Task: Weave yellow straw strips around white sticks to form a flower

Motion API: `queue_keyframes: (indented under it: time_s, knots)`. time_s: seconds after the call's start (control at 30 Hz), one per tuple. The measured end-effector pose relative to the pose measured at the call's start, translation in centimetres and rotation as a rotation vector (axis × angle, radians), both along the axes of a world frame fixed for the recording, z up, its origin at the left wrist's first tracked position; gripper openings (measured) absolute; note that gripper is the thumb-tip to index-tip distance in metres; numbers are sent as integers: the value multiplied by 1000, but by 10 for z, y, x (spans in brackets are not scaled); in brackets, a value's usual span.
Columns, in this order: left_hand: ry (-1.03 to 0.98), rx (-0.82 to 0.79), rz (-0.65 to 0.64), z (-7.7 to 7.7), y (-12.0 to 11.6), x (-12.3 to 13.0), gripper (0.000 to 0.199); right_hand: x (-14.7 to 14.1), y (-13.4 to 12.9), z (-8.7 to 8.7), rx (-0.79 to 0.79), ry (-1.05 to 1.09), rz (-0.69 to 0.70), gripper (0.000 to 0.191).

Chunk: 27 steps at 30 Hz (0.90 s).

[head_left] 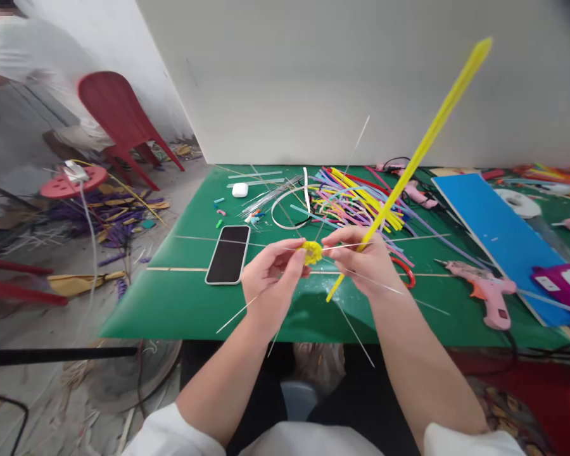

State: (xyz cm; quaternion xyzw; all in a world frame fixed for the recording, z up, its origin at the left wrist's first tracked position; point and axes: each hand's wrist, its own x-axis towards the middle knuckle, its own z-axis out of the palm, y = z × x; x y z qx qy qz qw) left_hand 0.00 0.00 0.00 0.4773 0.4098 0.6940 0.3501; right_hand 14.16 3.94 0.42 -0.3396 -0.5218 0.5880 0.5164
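Over the green table (171, 304), my left hand (275, 272) pinches a small round yellow coil (312, 252) between thumb and fingers. Thin pale wires (354, 332) stick out from the coil in several directions, like spokes. My right hand (361, 259) is closed at the coil's right side, its fingertips on one of the wires. A long yellow strip (427, 139), which looks like pipe cleaners, runs through the right hand. It slants up to the right, and its short end shows below the fingers. The fingers partly hide where strip and coil meet.
Behind my hands lies a pile of coloured pipe cleaners (351, 196). A phone (228, 256) and a white case (240, 190) are at left. To the right are a pink glue gun (489, 288) and a blue board (489, 234). A person sits near a red chair (114, 107).
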Motion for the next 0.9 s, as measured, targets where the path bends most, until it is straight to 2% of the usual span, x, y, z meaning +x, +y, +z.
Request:
queue_keyframes:
  time_s: [0.1, 0.27, 0.5, 0.6, 0.7, 0.77, 0.8, 0.87, 0.9]
  knots:
    - [17, -7, 1, 1, -2, 4, 13, -8, -3, -1, 10, -1, 48, 14]
    - [-33, -59, -41, 1, -2, 7, 10, -4, -2, 0, 48, 21, 42, 11]
    - [-62, -110, -20, 4, -1, 9, 10, -3, 0, 1, 202, 29, 42, 10]
    - [-62, -127, -12, 1, 1, 11, 11, 3, 3, -1, 207, -26, 83, 13]
    - [-69, -149, -30, -4, 2, 13, 12, 7, 6, -3, 217, -62, 42, 14]
    - [-70, -168, -98, -8, 1, 11, 18, 9, 9, -5, 239, -56, -16, 9]
    - [-67, -179, -173, -11, 1, 8, 25, 9, 10, -5, 245, -51, -43, 6]
    - [-51, -210, -431, -16, 0, -5, 45, 12, 13, -6, 229, -34, -73, 2]
    - [-37, -229, -615, -19, 0, -14, 58, 14, 15, -6, 213, -21, -78, 3]
